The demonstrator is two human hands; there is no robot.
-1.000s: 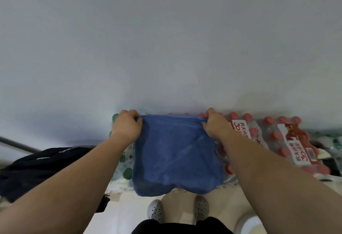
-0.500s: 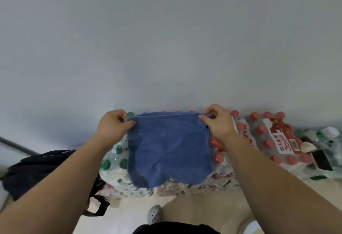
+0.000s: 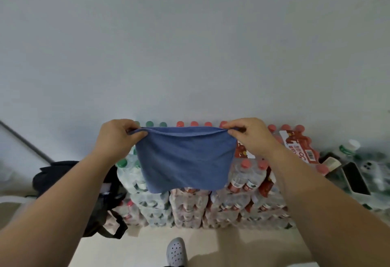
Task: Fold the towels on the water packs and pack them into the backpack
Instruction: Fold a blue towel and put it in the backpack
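Note:
A blue towel (image 3: 185, 161) hangs folded double in the air in front of the stacked water packs (image 3: 211, 203). My left hand (image 3: 118, 136) pinches its upper left corner and my right hand (image 3: 249, 135) pinches its upper right corner, so the top edge is stretched between them. The towel's lower edge hangs free over the top of the packs. A black backpack (image 3: 69, 178) sits on the floor to the left of the packs, partly hidden behind my left forearm.
The packs hold bottles with red and green caps and stand against a plain white wall (image 3: 190, 45). Loose bottles and a dark box (image 3: 356, 178) lie at the right. A grey shoe (image 3: 176, 252) stands on the pale floor below.
Both hands have lifted the towel off the packs and drawn apart, so it now hangs taut in the air. The view has pulled back, showing more of the stacked packs and backpack.

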